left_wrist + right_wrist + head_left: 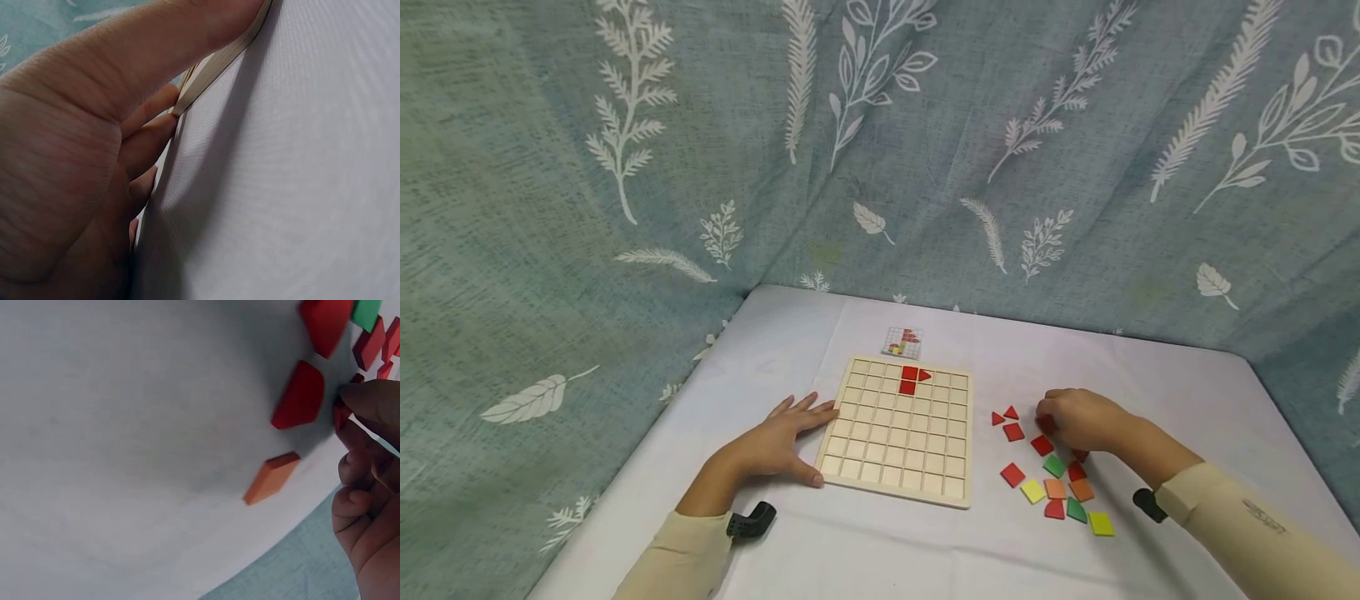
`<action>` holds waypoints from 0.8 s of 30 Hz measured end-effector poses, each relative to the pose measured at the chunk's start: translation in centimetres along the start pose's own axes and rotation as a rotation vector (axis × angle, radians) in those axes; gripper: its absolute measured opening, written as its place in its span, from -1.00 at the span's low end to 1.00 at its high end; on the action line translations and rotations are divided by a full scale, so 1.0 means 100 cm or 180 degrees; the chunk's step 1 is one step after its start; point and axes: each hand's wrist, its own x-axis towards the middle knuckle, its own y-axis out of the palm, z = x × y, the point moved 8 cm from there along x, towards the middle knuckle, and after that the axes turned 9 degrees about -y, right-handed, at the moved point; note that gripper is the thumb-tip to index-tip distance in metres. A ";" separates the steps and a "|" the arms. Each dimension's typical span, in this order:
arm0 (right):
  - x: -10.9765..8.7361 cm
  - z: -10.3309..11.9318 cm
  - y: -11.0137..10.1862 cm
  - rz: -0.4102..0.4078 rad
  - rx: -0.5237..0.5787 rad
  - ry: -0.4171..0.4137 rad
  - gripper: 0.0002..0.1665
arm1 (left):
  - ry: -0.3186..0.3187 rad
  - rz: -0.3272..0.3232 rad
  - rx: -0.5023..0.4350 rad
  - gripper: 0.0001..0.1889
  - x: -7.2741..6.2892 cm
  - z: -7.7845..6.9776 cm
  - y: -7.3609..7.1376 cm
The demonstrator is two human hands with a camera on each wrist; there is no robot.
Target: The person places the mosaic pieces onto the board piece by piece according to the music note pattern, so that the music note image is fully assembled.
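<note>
A wooden grid board [895, 433] lies on the table, two red squares [907, 387] and a red triangle [924, 376] set in its far rows. My left hand [775, 442] rests at the board's left side, fingers spread, with the thumb by the near corner. The left wrist view shows fingertips against the board's wooden edge [215, 65]. Right of the board, among the loose tiles, my right hand [1086, 419] pinches a red tile [341, 414] between thumb and fingers. Its exact shape is mostly hidden by the fingertips. Close by lies a red tile with a curved side [300, 397].
Several loose tiles spread nearer the front: a yellow square [1102, 524], a green square [1054, 465], a dark green curved piece [1077, 509] and an orange square [1082, 489]. Beyond the board lies a small pattern card [902, 342]. A leaf-print curtain [880, 167] hangs behind the table.
</note>
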 end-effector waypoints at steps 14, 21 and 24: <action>0.037 0.014 -0.019 -0.0045 -0.0123 -0.0148 -0.68 | -0.0100 -0.0029 0.0061 0.24 -0.001 0.001 0.001; 0.061 0.032 -0.019 -0.0208 -0.0114 -0.0295 -0.70 | -0.0102 -0.0049 0.0097 0.25 0.000 0.001 0.001; 0.072 0.041 -0.021 -0.0289 -0.0129 -0.0429 -0.69 | -0.0116 -0.0047 0.0095 0.25 0.000 0.002 0.001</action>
